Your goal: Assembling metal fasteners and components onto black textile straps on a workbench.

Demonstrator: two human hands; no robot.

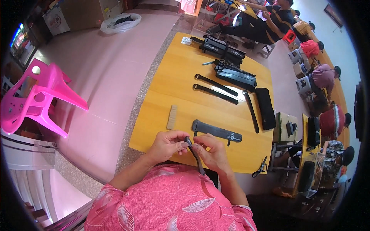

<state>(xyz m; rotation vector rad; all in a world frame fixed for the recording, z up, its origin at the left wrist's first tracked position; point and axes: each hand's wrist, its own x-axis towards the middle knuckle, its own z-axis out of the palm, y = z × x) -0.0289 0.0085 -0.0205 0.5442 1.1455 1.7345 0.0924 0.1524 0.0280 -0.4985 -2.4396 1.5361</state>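
Close to my body at the table's near edge, both hands work on one black strap (199, 163). My left hand (166, 146) pinches its upper end between thumb and fingers. My right hand (212, 152) has thumb and fingertips closed on the same end, right beside the left. The rest of the strap hangs down toward my lap. Just beyond my hands lies a flat dark grey padded band (216, 131) with short tabs at its edges. Left of it is a narrow tan cardboard strip (172, 117).
On the yellow table (162, 92) lie loose black straps (216, 93), a black pouch-like piece (265, 109), stacked black padded bands (236, 76) and scissors (260, 168). A pink plastic chair (42, 96) stands left. Several people sit at tables along the right.
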